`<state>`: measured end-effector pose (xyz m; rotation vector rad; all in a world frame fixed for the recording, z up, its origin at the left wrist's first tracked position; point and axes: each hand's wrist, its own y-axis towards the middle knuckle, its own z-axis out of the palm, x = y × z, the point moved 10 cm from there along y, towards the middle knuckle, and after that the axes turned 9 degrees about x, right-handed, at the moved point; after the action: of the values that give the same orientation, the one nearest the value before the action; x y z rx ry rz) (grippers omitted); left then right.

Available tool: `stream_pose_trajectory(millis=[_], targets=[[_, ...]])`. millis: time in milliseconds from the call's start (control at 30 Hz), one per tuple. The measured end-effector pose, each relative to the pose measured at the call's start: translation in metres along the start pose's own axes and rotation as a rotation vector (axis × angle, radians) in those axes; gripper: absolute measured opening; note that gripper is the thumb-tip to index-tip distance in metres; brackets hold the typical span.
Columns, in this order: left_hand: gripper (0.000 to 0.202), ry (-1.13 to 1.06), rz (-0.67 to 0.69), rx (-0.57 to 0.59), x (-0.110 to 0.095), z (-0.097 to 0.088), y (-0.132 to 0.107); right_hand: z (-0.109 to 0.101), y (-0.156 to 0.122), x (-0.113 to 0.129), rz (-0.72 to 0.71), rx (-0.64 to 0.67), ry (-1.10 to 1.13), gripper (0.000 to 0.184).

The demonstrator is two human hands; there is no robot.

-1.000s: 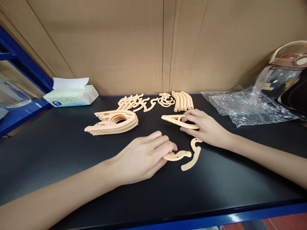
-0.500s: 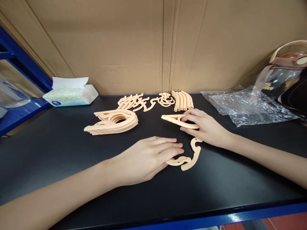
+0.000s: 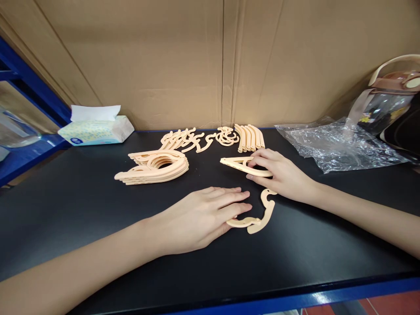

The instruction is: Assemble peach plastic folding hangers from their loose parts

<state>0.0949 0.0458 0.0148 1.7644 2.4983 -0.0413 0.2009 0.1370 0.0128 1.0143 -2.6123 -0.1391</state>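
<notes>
My right hand (image 3: 278, 174) grips a beige plastic hanger frame (image 3: 234, 163), wedge-shaped with an oval opening, fingers at its rounded end. Low over the black table, my left hand (image 3: 200, 216) has its fingers stretched forward, with thumb and forefinger at the near end of a beige curved hanger arm (image 3: 243, 222). That arm's far end meets another curved arm (image 3: 265, 218). A small hanger hook (image 3: 266, 197) lies between that arm and my right hand. Left of them is a stack of similar hanger frames (image 3: 152, 170).
Along the back lie loose hanger arms (image 3: 179, 139), hooks (image 3: 227, 136) and a row of curved bars (image 3: 250, 138). A tissue pack (image 3: 98, 130) stands left; a crumpled clear plastic bag (image 3: 334, 142) and a bottle (image 3: 383, 105) are on the right. Cardboard (image 3: 164, 61) walls the back.
My left hand has tilted the curved arm slightly and its fingers shifted a little. The right hand and its hanger frame have hardly moved.
</notes>
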Motion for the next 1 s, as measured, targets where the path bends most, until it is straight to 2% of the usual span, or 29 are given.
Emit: stream_pose_trajectory(millis=[200, 400, 467, 600, 700, 800, 1000], targets=[[0.037, -0.021, -0.032, 0.02, 0.004, 0.006, 0.001, 0.0, 0.0, 0.003, -0.016, 0.006, -0.017, 0.015], [0.039, -0.042, -0.154, 0.009, 0.019, 0.006, -0.001, 0.001, -0.001, 0.005, -0.032, 0.011, -0.031, 0.013], [0.039, -0.055, -0.106, 0.02, 0.013, 0.005, 0.0, 0.002, -0.002, 0.005, -0.028, 0.007, -0.043, 0.013], [0.039, -0.07, 0.103, 0.059, -0.02, 0.004, 0.002, 0.001, -0.002, 0.003, 0.003, -0.007, -0.069, 0.015], [0.039, -0.084, 0.147, 0.074, -0.034, 0.005, 0.002, -0.001, -0.002, 0.002, 0.029, -0.026, -0.098, 0.015], [0.039, -0.104, 0.131, 0.074, -0.033, 0.007, 0.002, -0.001, -0.003, 0.002, 0.054, -0.025, -0.119, 0.014], [0.04, -0.134, 0.042, 0.061, -0.017, 0.007, 0.001, -0.002, -0.003, 0.003, 0.058, -0.022, -0.08, 0.014]])
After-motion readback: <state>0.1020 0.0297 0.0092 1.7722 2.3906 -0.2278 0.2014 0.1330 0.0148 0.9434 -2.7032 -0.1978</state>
